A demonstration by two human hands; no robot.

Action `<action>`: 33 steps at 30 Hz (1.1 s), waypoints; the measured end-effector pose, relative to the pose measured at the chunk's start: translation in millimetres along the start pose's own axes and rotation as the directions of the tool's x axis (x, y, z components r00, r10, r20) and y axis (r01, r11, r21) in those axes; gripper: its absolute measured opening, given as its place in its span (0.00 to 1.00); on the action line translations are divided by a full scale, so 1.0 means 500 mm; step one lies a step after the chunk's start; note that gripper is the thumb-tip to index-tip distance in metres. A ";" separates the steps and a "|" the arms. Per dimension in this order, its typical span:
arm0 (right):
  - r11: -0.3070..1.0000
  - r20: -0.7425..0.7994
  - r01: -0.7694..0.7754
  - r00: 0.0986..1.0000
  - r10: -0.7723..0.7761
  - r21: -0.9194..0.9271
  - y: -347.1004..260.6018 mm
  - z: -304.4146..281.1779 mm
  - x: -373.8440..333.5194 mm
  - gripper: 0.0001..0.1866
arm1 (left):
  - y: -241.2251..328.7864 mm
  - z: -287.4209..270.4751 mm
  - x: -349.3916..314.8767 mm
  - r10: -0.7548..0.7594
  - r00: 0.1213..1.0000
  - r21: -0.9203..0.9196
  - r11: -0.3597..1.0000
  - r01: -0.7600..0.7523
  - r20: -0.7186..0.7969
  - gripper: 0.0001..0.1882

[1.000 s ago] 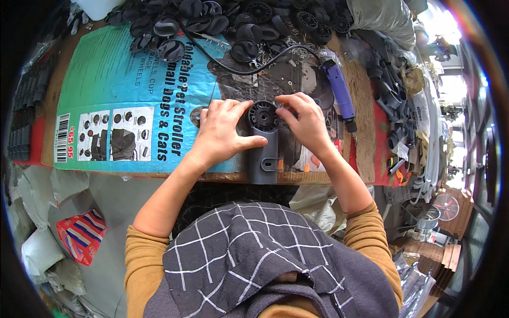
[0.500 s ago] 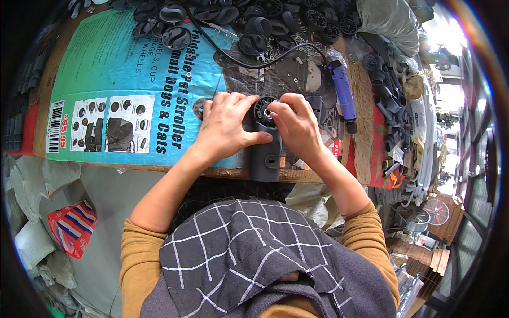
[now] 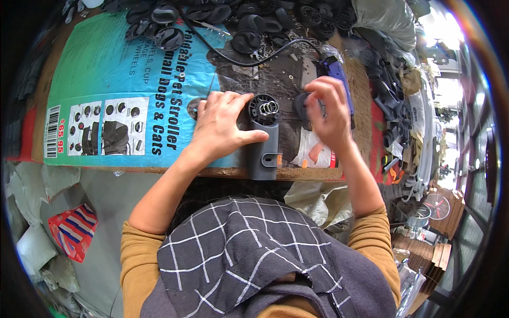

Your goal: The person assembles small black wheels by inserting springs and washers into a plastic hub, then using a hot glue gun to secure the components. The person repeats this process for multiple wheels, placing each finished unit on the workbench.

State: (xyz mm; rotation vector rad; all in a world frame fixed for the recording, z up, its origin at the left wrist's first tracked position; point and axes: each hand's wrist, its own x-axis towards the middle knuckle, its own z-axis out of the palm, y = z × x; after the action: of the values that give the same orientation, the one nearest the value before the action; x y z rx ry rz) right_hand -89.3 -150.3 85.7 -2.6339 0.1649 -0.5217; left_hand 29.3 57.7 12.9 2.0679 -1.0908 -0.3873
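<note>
A dark grey plastic tube with a round, ribbed end [image 3: 269, 140] lies on the worktable, pointing away from me. On that round end stands a metal coil spring [image 3: 269, 108]. My left hand [image 3: 221, 124] rests at the tube's left side, fingers spread; its index fingertip reaches the round end and its thumb lies against the tube. To the right, my right hand [image 3: 331, 108] is bent-fingered and smeared by motion, over or beside a dark round plastic cap [image 3: 302, 106]. Whether its fingers grip anything cannot be seen. Just behind it lies a purple power screwdriver [image 3: 335, 69], partly covered.
Printed blue-green cardboard [image 3: 95, 69] covers the table's left part. Black plastic wheels and caps [image 3: 249, 32] are heaped at the back, with small metal parts [image 3: 268, 50] before them. A black cable [image 3: 233, 61] curves across to the screwdriver. Plastic parts [image 3: 379, 79] crowd the right side.
My right hand has left the round end and moved right, toward the dark cap and screwdriver. The spring now shows uncovered. My left hand has stayed beside the tube.
</note>
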 end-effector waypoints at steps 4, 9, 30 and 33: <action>0.962 0.329 0.114 0.944 -0.027 -0.248 0.095 -0.048 -0.003 0.27 | 0.004 -0.005 0.002 -0.015 0.999 -0.030 0.999 0.016 0.034 0.46; 0.988 0.348 -0.156 0.926 0.145 0.005 0.141 -0.033 -0.047 0.20 | 0.004 -0.006 0.000 -0.007 1.000 -0.015 1.000 0.008 0.022 0.46; 0.981 0.417 -0.022 0.907 -0.061 0.192 0.000 0.037 0.031 0.19 | -0.007 -0.028 0.049 0.019 0.976 -0.073 0.997 -0.003 0.219 0.27; 0.961 0.410 -0.102 0.912 -0.013 0.256 0.001 0.041 0.022 0.20 | 0.008 -0.044 0.070 -0.017 0.944 -0.090 0.995 0.049 0.330 0.24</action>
State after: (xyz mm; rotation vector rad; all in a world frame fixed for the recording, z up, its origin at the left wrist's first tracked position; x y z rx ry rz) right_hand -71.1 -144.7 72.0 -2.3958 0.0187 0.0330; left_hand 60.0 38.5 33.3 1.9807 -1.2036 -0.8104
